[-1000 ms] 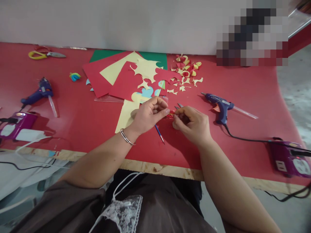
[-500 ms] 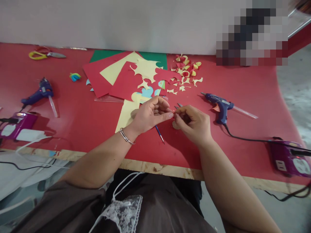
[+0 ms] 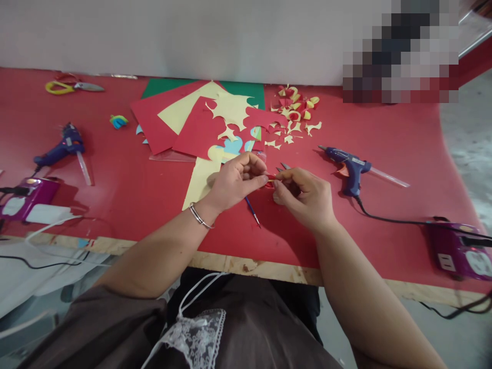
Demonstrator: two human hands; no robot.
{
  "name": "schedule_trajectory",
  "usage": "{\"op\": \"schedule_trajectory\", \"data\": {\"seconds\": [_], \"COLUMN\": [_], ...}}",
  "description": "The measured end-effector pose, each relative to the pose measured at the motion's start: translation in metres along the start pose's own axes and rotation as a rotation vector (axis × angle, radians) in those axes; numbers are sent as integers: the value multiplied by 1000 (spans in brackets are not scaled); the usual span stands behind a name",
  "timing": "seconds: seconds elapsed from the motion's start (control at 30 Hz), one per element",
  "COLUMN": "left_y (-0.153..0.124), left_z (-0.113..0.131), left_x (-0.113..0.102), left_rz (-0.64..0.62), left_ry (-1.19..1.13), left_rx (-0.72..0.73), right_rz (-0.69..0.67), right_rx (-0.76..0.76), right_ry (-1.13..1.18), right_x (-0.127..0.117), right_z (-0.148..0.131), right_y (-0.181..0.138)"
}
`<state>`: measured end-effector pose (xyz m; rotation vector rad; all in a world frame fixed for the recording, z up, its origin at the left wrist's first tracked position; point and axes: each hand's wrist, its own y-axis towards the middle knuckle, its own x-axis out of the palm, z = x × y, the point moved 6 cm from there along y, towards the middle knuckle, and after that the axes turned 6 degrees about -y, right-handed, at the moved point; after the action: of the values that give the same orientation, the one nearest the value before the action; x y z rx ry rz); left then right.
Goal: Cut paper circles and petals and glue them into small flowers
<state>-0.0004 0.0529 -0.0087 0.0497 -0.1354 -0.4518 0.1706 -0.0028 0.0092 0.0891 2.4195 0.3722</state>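
My left hand [image 3: 236, 182] and my right hand [image 3: 305, 197] meet over the red table [image 3: 126, 184], both pinching a small red paper piece [image 3: 270, 179] between their fingertips. Scissor tips [image 3: 283, 166] poke out from behind my right hand. A thin blue pen [image 3: 252, 211] lies on the table just below my left hand. Behind my hands sits a pile of red, yellow and green paper sheets [image 3: 200, 120] with cut-out shapes. A heap of small red and yellow paper scraps [image 3: 294, 115] lies beyond the hands to the right.
A blue glue gun [image 3: 351, 166] lies to the right, its cord running to a purple power strip [image 3: 459, 251]. Another glue gun [image 3: 61, 148] and a purple power strip [image 3: 26, 197] are at the left. Yellow-handled scissors [image 3: 73, 87] lie at the far left.
My fingertips shifted slightly around the small red paper piece. Nothing else moved.
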Motion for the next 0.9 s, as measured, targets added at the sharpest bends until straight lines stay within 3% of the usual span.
{"op": "schedule_trajectory", "data": {"seconds": [0.9], "left_y": [1], "left_z": [9], "left_x": [0], "left_rz": [-59], "left_ry": [61], "left_rx": [122], "right_rz": [-68], "right_rx": [95], "right_ry": [158], "right_x": [5], "right_z": [7], "right_y": [0]}}
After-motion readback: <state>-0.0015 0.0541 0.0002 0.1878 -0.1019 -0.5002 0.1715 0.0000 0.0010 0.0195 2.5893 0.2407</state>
